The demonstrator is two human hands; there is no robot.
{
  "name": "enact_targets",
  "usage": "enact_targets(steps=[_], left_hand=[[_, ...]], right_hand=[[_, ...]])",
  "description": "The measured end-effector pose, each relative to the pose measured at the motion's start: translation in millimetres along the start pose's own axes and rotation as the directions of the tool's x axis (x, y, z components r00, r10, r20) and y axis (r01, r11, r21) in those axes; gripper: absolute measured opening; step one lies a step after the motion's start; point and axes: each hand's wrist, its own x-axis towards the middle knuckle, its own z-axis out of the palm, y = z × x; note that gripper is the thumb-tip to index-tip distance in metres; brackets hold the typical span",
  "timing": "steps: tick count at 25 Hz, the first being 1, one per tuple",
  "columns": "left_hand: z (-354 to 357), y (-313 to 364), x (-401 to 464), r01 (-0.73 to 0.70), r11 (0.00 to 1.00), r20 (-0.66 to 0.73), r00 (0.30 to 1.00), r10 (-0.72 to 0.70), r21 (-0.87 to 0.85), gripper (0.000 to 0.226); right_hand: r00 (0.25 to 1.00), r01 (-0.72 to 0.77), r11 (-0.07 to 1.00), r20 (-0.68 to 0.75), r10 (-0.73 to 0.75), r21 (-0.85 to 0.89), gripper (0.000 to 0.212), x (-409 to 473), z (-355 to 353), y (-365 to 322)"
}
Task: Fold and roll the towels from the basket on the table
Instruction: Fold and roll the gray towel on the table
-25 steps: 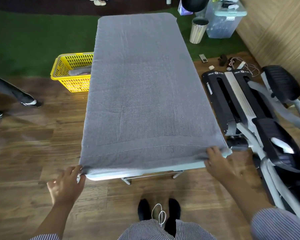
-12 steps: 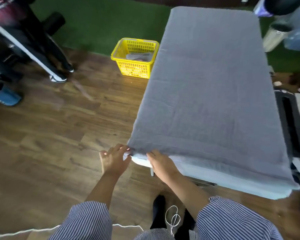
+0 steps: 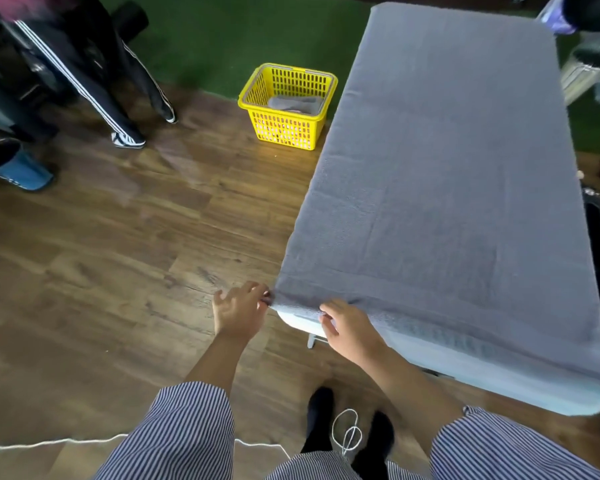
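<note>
Since a second ago the right hand [image 3: 349,327] has crossed to the grey towel [image 3: 444,174]'s near-left corner, pinching its hem. The left hand [image 3: 239,311] pinches that corner's tip. Bare wooden floor [image 3: 118,254] lies left of the towel.

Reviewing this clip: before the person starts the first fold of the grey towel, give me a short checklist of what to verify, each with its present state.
1. Grey towel spread flat over the table: ok, only faint creases show.
2. Left hand at the near left corner: ok, its fingers pinch the corner.
3. Right hand on the near edge: ok, it grips the hem close beside the left hand.
4. Near right corner held: not ok, no hand is there.
5. Far edge of the towel square with the table end: cannot tell, too far off to judge.
6. More towels waiting in the yellow basket: ok, grey cloth lies inside.
</note>
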Motion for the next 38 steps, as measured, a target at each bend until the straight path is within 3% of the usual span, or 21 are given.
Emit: enact_targets(steps=[1,3,5,7,11,13,17,19,21,24,27,30,34,38], left_hand=[[-1,0,1,-0.022,0.999,-0.039,0.999,0.024,0.039,0.019],[-3,7,1,-0.198,0.979,-0.112,0.973,0.202,0.044,0.026],[-2,18,-7,-0.414,0.909,-0.109,0.902,0.418,0.055,0.033],[4,23,-11,-0.493,0.868,-0.112,0.860,0.497,0.063,0.026],[12,11,-10,-0.445,0.884,-0.105,0.881,0.461,0.141,0.053],[10,14,-8,-0.425,0.886,-0.148,0.879,0.453,0.187,0.051],[9,38,-7,-0.331,0.922,-0.229,0.899,0.373,0.203,0.045],[11,56,-8,-0.298,0.936,-0.261,0.903,0.340,0.187,0.045],[15,73,-11,-0.341,0.923,-0.258,0.889,0.378,0.176,0.044],[28,81,-10,-0.429,0.899,-0.237,0.867,0.437,0.089,0.037],[27,69,-6,-0.486,0.874,-0.245,0.844,0.477,0.028,0.038],[13,66,-7,-0.438,0.889,-0.231,0.859,0.457,0.130,0.038],[8,70,-7,-0.348,0.925,-0.234,0.896,0.376,0.152,0.048],[-1,59,2,-0.387,0.895,-0.176,0.887,0.427,0.221,0.051]], right_hand=[[1.000,0.002,1.000,-0.001,-0.002,0.010,0.012,0,0,0],[1.000,-0.020,0.999,-0.005,0.020,0.050,0.014,1,-2,2],[0.999,-0.044,0.997,0.002,0.044,0.068,0.021,1,-2,3],[0.996,-0.082,0.994,0.050,0.079,0.075,0.027,2,-5,4],[0.989,-0.136,0.976,-0.030,0.143,0.169,0.023,-22,-24,30],[0.965,-0.196,0.968,-0.142,0.219,0.156,0.024,-54,-45,64],[0.864,-0.363,0.928,-0.340,0.371,0.087,0.021,-140,-94,140],[0.772,-0.501,0.858,-0.390,0.502,0.113,0.018,-179,-114,169],[0.708,-0.583,0.796,-0.378,0.597,0.163,0.017,-202,-121,183],[0.759,-0.548,0.825,-0.333,0.560,0.137,0.030,-214,-124,184],[0.693,-0.646,0.757,-0.343,0.634,0.096,0.033,-230,-133,193],[0.613,-0.725,0.681,-0.354,0.706,0.104,0.029,-246,-136,209],[0.617,-0.717,0.689,-0.363,0.698,0.108,0.024,-253,-135,220],[0.609,-0.719,0.681,-0.344,0.714,0.141,0.019,-256,-147,217]])
